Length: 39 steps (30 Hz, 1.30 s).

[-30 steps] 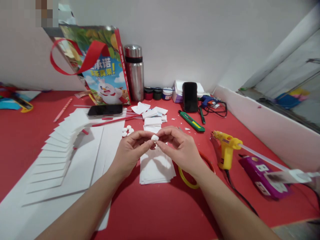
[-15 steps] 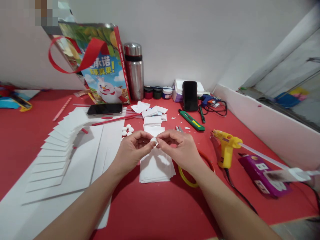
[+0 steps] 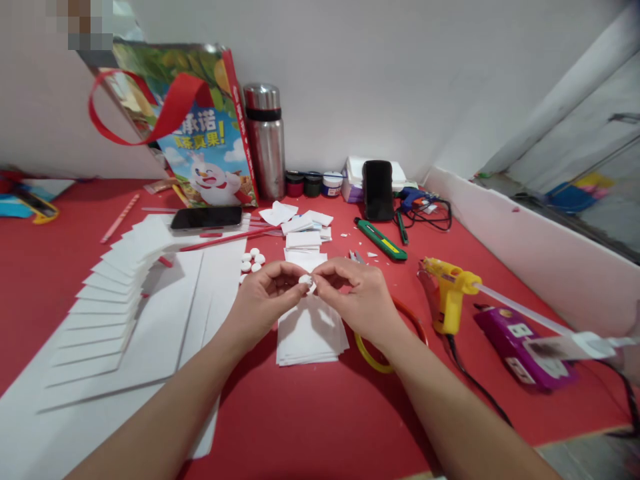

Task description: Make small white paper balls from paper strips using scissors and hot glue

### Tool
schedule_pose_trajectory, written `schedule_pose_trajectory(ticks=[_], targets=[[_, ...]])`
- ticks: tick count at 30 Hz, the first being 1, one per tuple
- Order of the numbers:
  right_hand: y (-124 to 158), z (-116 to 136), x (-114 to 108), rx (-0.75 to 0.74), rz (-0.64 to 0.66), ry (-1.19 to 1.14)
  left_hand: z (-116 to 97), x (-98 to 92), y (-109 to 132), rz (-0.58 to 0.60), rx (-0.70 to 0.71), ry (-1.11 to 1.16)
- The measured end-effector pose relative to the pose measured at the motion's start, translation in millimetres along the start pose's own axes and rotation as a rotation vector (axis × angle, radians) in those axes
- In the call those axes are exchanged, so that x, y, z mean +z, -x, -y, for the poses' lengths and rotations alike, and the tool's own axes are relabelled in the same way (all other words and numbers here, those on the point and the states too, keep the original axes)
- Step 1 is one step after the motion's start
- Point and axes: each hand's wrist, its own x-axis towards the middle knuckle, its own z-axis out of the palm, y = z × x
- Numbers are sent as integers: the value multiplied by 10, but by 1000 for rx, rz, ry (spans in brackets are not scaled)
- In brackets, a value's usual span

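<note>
Between the fingertips of both hands is a small round white piece [image 3: 305,281], which looks like a tightly rolled paper coil. My left hand [image 3: 267,293] is closed in a pinch on its left side. My right hand [image 3: 353,290] pinches its right edge, thumb against forefinger. Below them lies a stack of white paper strips [image 3: 310,340] on the red table. Several similar white discs [image 3: 251,260] sit just left of my left hand. Behind my fingers are folded white paper pieces [image 3: 303,240]. A roll of tape [image 3: 373,360] is partly hidden under my right forearm.
A curved stepped structure of white card [image 3: 100,307] stands on white board at left. To the right lie a green utility knife [image 3: 381,240], a yellow glue gun [image 3: 453,293] with its cord and a purple box [image 3: 523,347]. A steel flask [image 3: 265,143] and a picture bag [image 3: 210,140] stand behind.
The view has shifted slightly. Both hands stay together at the same spot, with the fingers turned a little on the white coil, showing more of its face.
</note>
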Motion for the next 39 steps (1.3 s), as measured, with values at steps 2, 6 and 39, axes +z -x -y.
schedule_pose_trajectory(ticks=[2,6,39], targets=[[-7,-5,-5,67,10,-77,7,-16,-2,15,-24,35],[-24,-9,-17,164,44,-250,23,-49,-23,60,-111,227],[8,40,25,52,-38,-11,-5,35,15,-58,28,-28]])
